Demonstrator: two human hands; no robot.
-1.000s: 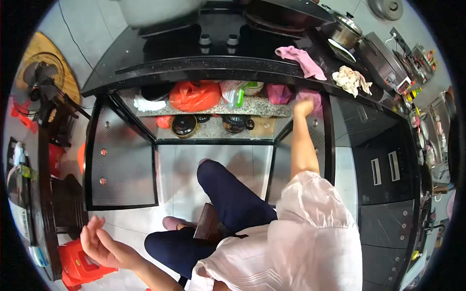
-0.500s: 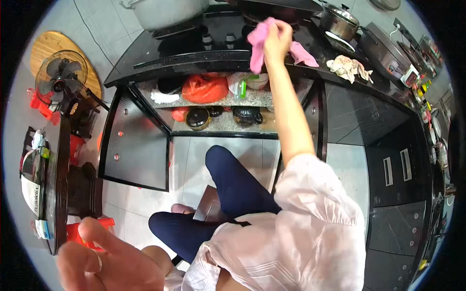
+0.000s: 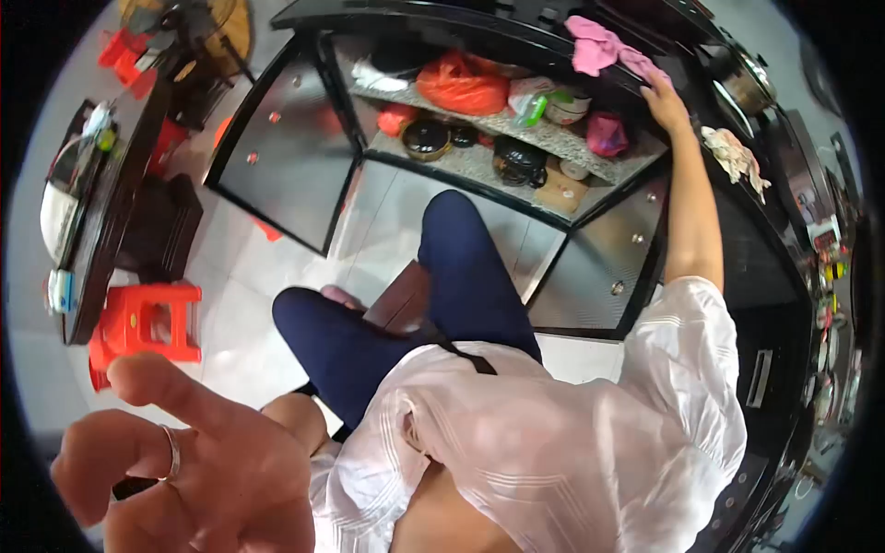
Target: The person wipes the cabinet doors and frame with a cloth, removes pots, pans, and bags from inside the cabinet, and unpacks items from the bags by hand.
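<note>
Two pink cloths lie side by side on the edge of the black counter, the left one [image 3: 595,46] bunched and the right one [image 3: 638,63] stretched toward my right hand. My right hand [image 3: 667,103] has its fingers bent together on the right cloth's near end. Close to the camera at the lower left, my left hand [image 3: 207,461] is empty, its fingers loosely curled and apart, with a ring on one. Below the counter, an open cabinet shelf [image 3: 590,157] holds a red plastic bag [image 3: 461,83], a green-and-white packet [image 3: 532,103] and a pink bundle [image 3: 607,135].
Lidded dark pots [image 3: 426,138] stand on the lower shelf. Open glass doors [image 3: 286,147] flank the cabinet. A crumpled cream cloth [image 3: 735,158] and a steel pot [image 3: 745,83] are on the counter at right. A red stool [image 3: 147,323] and a fan are at left.
The pink cloth that was lifted in my right hand now lies on the counter edge. My right hand has moved right and down to the other cloth. The view has tilted and shifted downward.
</note>
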